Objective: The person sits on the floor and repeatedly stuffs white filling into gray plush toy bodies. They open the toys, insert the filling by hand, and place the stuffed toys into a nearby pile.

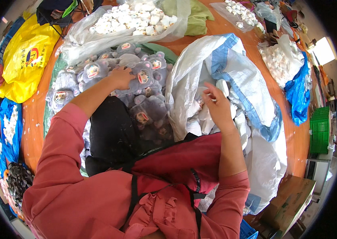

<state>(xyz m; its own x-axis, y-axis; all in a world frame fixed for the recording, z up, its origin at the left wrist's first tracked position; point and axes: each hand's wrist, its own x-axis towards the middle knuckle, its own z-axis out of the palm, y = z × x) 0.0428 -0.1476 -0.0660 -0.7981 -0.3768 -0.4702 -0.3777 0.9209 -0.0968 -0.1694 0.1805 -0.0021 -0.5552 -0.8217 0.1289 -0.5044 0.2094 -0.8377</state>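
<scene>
Many grey plush toys (pixel 92 71) with small doll-like faces lie heaped in front of me on the left. My left hand (pixel 122 78) is on this heap, its fingers bent against a grey plush toy (pixel 142 77) with round ears; part of its grip is hidden. To the right, a large white woven bag (pixel 184 75) with a blue band gapes wide, holding white stuffed pieces (pixel 206 119). Over the bag's mouth is my right hand (pixel 218 104), fingers apart and slightly curled, with nothing visible in them. It is close to the white pieces.
Beyond the heap, a clear plastic bag (pixel 76 42) holds small white pieces (pixel 136 19). A yellow bag (pixel 27 55) stands on the left of the orange-brown floor (pixel 33 123). At right are a blue bag (pixel 297 95), a green crate (pixel 320 129) and a cardboard box (pixel 292 199).
</scene>
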